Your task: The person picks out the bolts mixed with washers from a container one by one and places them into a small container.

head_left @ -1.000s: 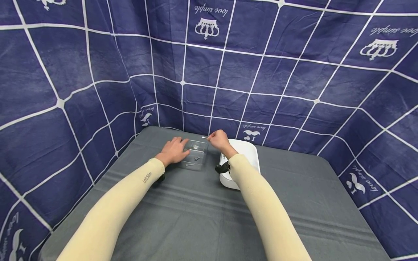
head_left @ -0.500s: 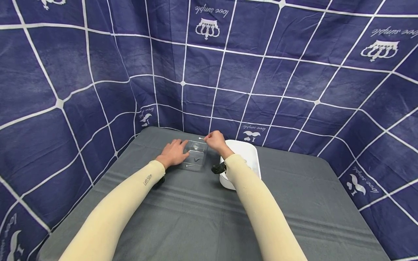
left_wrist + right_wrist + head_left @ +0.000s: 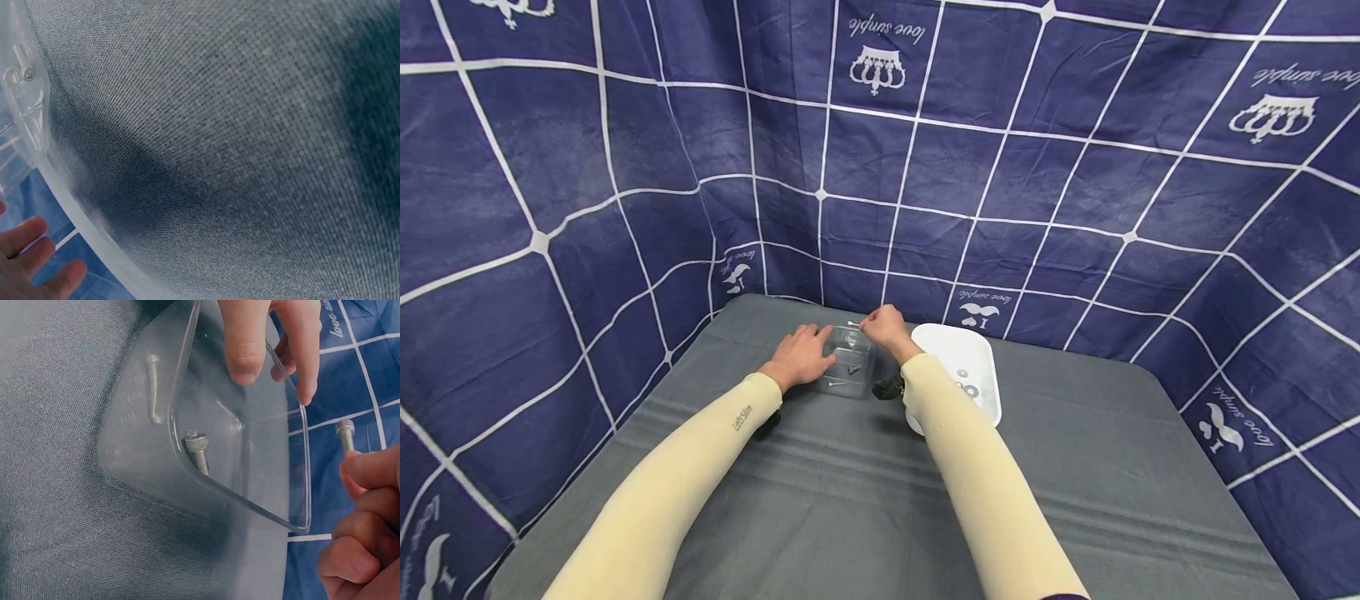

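A clear plastic box (image 3: 861, 385) stands toward the back of the table. My left hand (image 3: 803, 357) lies at its left side, fingers spread and fairly straight; in the right wrist view, its thumb (image 3: 244, 353) and fingers come down about the rim. My right hand (image 3: 886, 327) is at the box's far right corner and pinches a socket-head bolt (image 3: 345, 431) between thumb and index finger, head outward, apart from the rim. Inside the box I see a thick bolt (image 3: 197, 453). A thinner bolt (image 3: 154, 390) shows through the clear plastic; its exact resting place I cannot tell.
A white tray (image 3: 983, 354) stands right of the box, partly under my right forearm. Several washers (image 3: 972, 390) lie in it. Grey cloth (image 3: 820, 500) covers the table, and a blue gridded curtain (image 3: 1000, 167) hangs behind and at both sides.
My right hand has moved left with the bolt, from beside the white tray to the box's far right corner. Washers in the tray have come into view. My left hand stays at the box.
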`<state>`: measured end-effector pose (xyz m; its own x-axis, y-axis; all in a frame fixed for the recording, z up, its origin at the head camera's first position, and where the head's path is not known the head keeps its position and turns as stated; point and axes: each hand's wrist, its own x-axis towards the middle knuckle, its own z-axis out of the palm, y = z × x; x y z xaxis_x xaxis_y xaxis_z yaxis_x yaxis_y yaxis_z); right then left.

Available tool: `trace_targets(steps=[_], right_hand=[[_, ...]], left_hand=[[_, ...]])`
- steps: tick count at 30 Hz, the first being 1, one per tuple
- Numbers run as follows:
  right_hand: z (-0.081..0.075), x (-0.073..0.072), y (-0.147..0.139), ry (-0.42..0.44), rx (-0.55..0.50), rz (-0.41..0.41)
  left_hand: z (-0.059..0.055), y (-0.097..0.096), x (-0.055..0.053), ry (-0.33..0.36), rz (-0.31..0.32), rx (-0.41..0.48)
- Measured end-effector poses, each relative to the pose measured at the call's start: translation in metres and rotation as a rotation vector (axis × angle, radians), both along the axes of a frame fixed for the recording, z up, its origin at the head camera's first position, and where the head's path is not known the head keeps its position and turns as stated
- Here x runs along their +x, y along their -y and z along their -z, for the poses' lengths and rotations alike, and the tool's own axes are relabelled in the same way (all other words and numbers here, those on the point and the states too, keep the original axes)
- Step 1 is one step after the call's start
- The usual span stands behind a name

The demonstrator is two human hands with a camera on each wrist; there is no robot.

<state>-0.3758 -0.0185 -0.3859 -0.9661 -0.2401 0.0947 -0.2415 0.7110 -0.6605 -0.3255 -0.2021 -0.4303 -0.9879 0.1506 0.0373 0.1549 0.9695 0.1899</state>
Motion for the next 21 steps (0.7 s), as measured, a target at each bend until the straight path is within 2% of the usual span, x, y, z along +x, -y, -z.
trace_targets(steps=[10, 17, 21], right_hand=[[0.003, 0.001, 0.002, 0.06, 0.006, 0.026], [0.008, -0.007, 0.008, 0.085, 0.107, 0.053], [0.008, -0.008, 0.01, 0.103, 0.126, 0.056]], left_hand=[[0.002, 0.0, -0.001, -0.001, -0.001, 0.011], [0.001, 0.0, 0.0, 0.003, -0.003, 0.019], [0.001, 0.001, 0.0, 0.014, -0.007, 0.017]])
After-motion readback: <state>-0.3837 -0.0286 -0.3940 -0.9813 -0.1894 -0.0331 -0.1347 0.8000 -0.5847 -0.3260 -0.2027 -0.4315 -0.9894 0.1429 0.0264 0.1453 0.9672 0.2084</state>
